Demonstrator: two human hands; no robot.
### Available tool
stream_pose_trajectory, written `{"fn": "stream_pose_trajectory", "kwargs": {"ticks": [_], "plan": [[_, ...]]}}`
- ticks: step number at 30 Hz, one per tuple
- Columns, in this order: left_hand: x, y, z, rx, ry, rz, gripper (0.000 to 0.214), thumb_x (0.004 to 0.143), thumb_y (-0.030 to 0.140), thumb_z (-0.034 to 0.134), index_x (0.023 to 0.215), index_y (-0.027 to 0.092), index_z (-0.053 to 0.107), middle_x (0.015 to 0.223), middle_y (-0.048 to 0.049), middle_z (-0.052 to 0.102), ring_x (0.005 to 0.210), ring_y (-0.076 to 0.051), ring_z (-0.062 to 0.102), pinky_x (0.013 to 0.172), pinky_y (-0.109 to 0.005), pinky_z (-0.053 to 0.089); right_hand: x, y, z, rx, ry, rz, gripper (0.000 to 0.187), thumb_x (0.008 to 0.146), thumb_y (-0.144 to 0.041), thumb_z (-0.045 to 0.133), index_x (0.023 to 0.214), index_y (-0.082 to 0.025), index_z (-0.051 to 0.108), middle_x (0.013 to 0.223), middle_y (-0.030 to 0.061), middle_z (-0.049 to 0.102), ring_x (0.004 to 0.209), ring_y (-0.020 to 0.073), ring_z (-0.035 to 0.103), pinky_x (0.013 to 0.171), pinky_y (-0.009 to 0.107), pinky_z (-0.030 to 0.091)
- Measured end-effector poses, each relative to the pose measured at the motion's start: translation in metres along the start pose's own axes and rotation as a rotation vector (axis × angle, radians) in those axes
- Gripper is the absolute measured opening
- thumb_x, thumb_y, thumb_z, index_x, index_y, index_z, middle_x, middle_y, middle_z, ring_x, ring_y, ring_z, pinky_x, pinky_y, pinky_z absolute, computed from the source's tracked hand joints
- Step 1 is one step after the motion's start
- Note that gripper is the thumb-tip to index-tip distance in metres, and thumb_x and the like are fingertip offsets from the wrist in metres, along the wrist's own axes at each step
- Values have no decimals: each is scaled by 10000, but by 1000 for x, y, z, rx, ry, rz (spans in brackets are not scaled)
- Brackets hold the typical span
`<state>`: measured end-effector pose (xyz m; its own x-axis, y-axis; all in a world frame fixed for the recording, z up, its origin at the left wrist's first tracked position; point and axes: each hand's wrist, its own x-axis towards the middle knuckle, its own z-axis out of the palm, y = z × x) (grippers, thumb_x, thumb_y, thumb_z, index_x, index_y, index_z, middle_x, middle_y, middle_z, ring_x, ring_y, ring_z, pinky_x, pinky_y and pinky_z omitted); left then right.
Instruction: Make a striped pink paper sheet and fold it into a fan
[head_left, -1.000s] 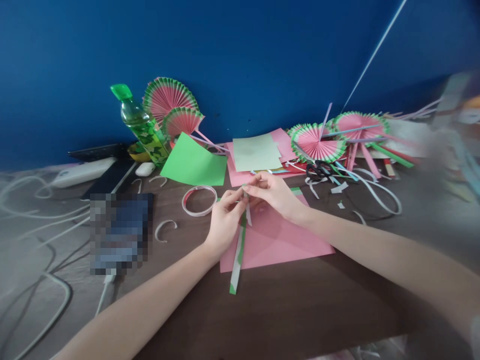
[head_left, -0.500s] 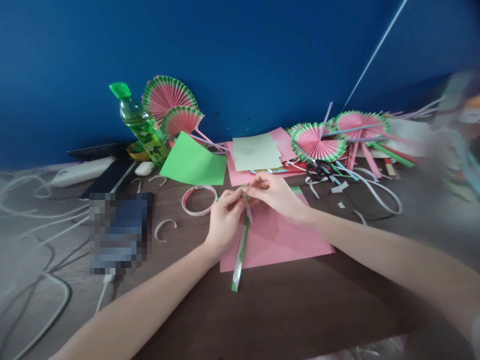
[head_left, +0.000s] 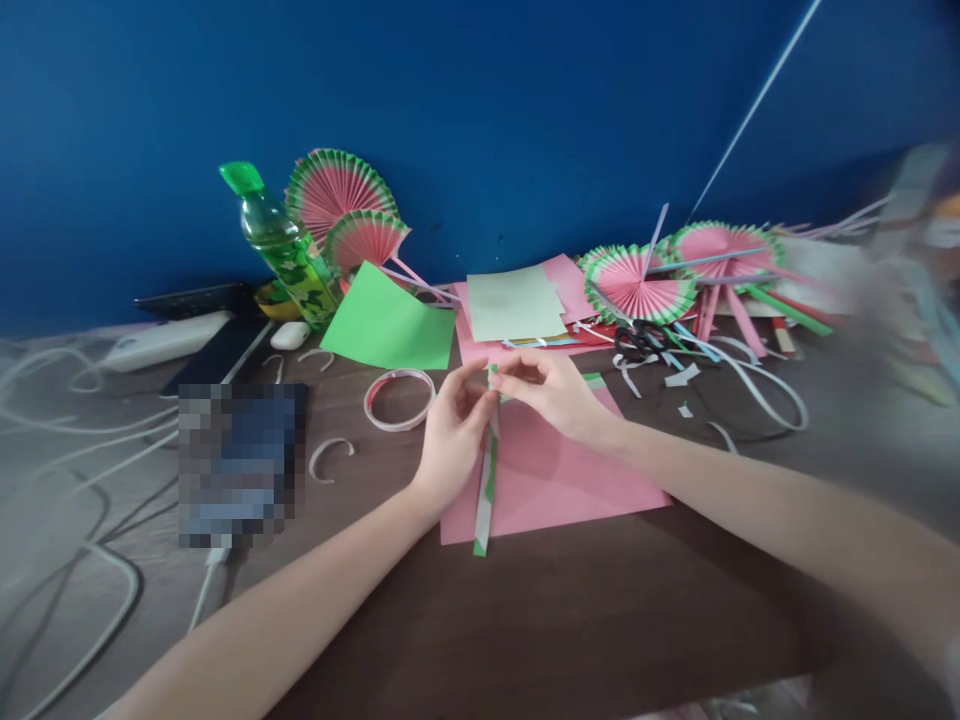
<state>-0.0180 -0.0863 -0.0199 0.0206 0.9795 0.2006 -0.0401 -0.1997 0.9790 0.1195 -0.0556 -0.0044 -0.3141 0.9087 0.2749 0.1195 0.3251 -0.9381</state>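
Between the fingertips of my left hand (head_left: 454,430) and my right hand (head_left: 559,395) is the upper end of a narrow green paper strip (head_left: 485,500). A whitish, shiny band, like tape, runs along the strip. Its lower end hangs toward me over the front edge of a pink paper sheet (head_left: 570,470). Both hands are closed in a pinch, thumbs against forefingers, above that sheet. Left of my left hand, a roll of double-sided tape (head_left: 369,408) lies flat on the table.
At the back left stand a green-capped bottle (head_left: 281,250), folded paper fans (head_left: 337,195) and a green sheet (head_left: 397,325). Black scissors (head_left: 643,342), more fans (head_left: 641,285) and paper scraps lie at right. A phone (head_left: 247,460) and white cables (head_left: 120,570) occupy the left.
The strip's lower end has swung slightly right and away from me. Its top end now pokes up between my fingertips, and my left fingers have shifted a little.
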Motion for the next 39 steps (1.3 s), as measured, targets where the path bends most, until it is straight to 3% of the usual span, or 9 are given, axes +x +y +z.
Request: {"fn": "stream_pose_trajectory", "kwargs": {"ticks": [7, 13, 22, 31, 34, 39], "plan": [[-1, 3, 3, -43, -36, -38, 160, 771, 212, 581, 923, 162, 579, 856, -23, 648, 792, -109, 597, 709, -220, 459, 1, 2, 0, 138, 95, 44, 149, 757, -327, 592, 740, -184, 554, 650, -33, 540, 575, 83, 494, 570, 241, 419], [-1, 5, 2, -17, -46, -57, 105, 773, 253, 579, 802, 153, 571, 783, -26, 673, 726, -123, 620, 701, -245, 472, 1, 0, 0, 155, 101, 55, 170, 768, -334, 585, 719, -177, 543, 620, -36, 513, 527, 70, 461, 516, 225, 408], [-3, 5, 3, 111, -122, -113, 183, 796, 310, 545, 793, 134, 596, 739, -52, 699, 712, -147, 644, 681, -252, 481, 2, 3, 0, 148, 157, 37, 225, 786, -347, 570, 664, -178, 484, 561, -53, 476, 511, 61, 438, 520, 220, 368], [-1, 5, 4, 115, -131, -111, 154, 795, 201, 510, 915, 133, 579, 780, -50, 704, 740, -135, 641, 726, -254, 477, 7, 14, -1, 293, 185, 47, 213, 811, -325, 538, 676, -187, 448, 511, -67, 479, 463, 54, 431, 476, 201, 340], [-1, 1, 4, 88, -156, -128, 213, 784, 183, 508, 984, 134, 561, 814, -56, 704, 696, -128, 634, 667, -250, 486, 9, 23, -2, 377, 192, 25, 197, 808, -349, 541, 726, -205, 433, 517, -82, 469, 443, 57, 458, 453, 197, 347], [-2, 0, 3, 71, -127, -176, 166, 778, 221, 517, 909, 132, 568, 802, -68, 700, 658, -133, 629, 593, -247, 492, 12, 34, -3, 463, 211, 28, 203, 814, -381, 528, 762, -228, 405, 524, -94, 458, 398, 58, 448, 401, 189, 335]]}}
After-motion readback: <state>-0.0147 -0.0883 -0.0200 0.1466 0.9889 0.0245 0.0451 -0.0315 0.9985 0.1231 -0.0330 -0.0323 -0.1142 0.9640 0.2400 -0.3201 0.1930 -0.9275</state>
